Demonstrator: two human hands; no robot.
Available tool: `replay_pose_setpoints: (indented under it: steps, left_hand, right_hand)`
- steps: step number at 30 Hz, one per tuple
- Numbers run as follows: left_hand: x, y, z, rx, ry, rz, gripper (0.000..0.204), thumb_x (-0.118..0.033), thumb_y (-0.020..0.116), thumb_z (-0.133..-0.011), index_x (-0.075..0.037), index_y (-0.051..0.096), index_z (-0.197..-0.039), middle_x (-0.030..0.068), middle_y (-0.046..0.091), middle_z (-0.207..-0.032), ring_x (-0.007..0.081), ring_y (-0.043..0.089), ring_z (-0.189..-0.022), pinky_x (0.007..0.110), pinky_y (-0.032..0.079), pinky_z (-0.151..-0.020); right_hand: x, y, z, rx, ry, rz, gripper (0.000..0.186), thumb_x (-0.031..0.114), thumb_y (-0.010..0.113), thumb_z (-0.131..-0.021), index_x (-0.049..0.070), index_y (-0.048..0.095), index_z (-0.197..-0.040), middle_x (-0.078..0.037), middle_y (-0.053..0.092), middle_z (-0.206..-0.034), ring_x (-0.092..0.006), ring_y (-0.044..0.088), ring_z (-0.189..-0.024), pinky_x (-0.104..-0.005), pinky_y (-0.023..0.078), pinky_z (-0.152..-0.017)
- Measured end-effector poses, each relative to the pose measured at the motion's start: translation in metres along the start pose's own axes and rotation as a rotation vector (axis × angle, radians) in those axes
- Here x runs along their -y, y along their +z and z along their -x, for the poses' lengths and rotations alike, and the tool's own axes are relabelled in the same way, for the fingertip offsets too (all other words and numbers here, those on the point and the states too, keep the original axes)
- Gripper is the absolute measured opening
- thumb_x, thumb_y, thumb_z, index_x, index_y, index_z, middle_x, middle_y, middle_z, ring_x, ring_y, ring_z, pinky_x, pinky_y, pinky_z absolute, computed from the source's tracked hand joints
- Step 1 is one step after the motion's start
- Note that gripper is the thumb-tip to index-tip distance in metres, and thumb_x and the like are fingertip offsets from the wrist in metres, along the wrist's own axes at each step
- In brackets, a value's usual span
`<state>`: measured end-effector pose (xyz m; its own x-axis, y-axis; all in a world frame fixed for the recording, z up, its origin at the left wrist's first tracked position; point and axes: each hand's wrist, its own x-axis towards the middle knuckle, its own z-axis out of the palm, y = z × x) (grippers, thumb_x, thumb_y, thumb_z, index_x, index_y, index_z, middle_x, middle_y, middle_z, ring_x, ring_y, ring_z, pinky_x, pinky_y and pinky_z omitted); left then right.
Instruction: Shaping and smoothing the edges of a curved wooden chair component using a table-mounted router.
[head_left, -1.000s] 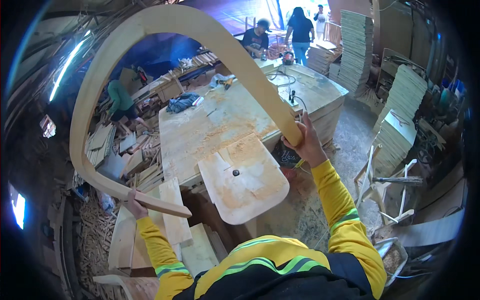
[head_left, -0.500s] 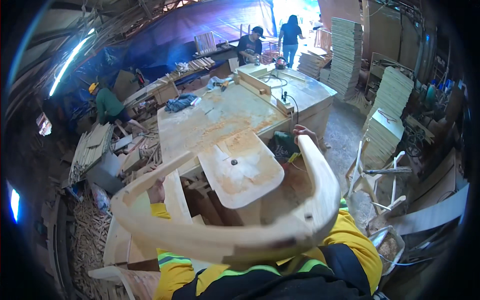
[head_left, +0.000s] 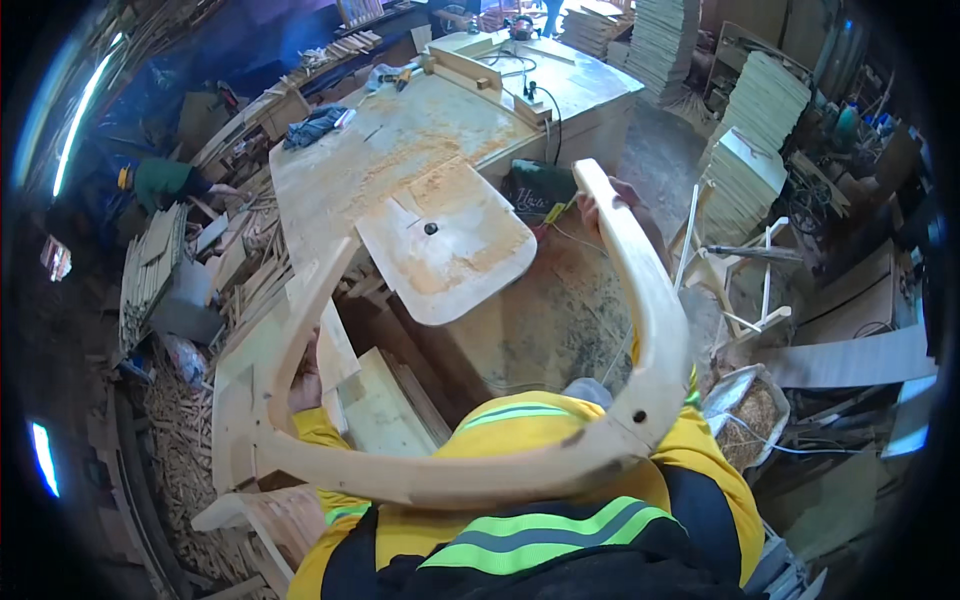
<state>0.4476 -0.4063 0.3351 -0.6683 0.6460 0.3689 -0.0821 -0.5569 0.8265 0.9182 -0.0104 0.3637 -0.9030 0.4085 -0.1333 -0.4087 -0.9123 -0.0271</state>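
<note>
A pale, U-shaped bent-wood chair arm rail (head_left: 662, 335) is held level in front of my torso, its two ends pointing away from me. A round dark hole shows near its right bend. My right hand (head_left: 612, 208) is wrapped around the rail close to its right end. On the left side, my left hand (head_left: 307, 375) grips the rail from its inner edge, with part of the fingers hidden behind the wood. Between the rail's arms lies a rounded white plate (head_left: 460, 275) with a small dark hole, dusted with sawdust, at the workbench's near edge.
The large workbench (head_left: 400, 150) carries sawdust, a blue cloth (head_left: 313, 127) and a corded power tool (head_left: 521, 28). Stacked boards (head_left: 757, 100) and a wooden chair frame (head_left: 735, 270) stand right. Scrap wood (head_left: 180, 440) covers the left floor, where a co-worker (head_left: 162, 184) bends over.
My view has tilted downward, showing more of my torso. The rail now sits flatter, with its far ends turned more upright in view. The co-worker at left has bent lower.
</note>
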Motion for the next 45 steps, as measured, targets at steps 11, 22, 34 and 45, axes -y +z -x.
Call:
replay_pose_setpoints:
  steps: [11, 22, 34, 45]
  left_hand:
    - [-0.03, 0.028, 0.021, 0.226, -0.475, 0.641, 0.068, -0.028, 0.051, -0.101, 0.002, 0.02, -0.154, 0.0294, 0.034, -0.152, 0.0392, 0.048, -0.132, 0.047, 0.054, -0.099]
    - [-0.028, 0.072, 0.029, 0.009, -0.63, 0.232, 0.062, -0.024, 0.053, -0.099, 0.014, 0.033, -0.143, 0.0256, 0.048, -0.142, 0.034, 0.06, -0.119, 0.035, 0.059, -0.094]
    - [-0.043, 0.103, 0.039, -0.192, -0.711, 0.176, 0.055, -0.025, 0.047, -0.1, 0.019, 0.043, -0.133, 0.0314, 0.062, -0.121, 0.0367, 0.065, -0.112, 0.037, 0.059, -0.093]
    - [-0.047, 0.089, 0.048, -0.218, -0.72, 0.085, 0.054, -0.026, 0.044, -0.102, 0.019, 0.047, -0.131, 0.0313, 0.063, -0.118, 0.0362, 0.065, -0.112, 0.036, 0.058, -0.094]
  right_hand:
    - [0.051, 0.066, -0.035, 0.38, -0.135, 0.234, 0.061, 0.044, 0.056, -0.1, -0.008, 0.045, -0.13, -0.015, 0.057, -0.109, -0.0217, 0.06, -0.09, -0.0328, 0.056, -0.077]
    - [0.098, 0.056, -0.03, 0.163, -0.388, 0.36, 0.031, 0.009, 0.034, -0.104, -0.008, 0.044, -0.129, -0.024, 0.058, -0.103, -0.0315, 0.065, -0.08, -0.0406, 0.062, -0.07]
    - [0.104, 0.04, -0.035, 0.233, -0.205, 0.183, 0.027, -0.005, 0.036, -0.094, -0.009, 0.05, -0.117, -0.025, 0.059, -0.093, -0.0323, 0.066, -0.079, -0.0438, 0.063, -0.067]
    - [0.126, -0.012, -0.067, 0.378, -0.144, 0.358, 0.03, -0.001, 0.046, -0.098, -0.011, 0.043, -0.126, -0.024, 0.05, -0.111, -0.0311, 0.053, -0.101, -0.0454, 0.05, -0.09]
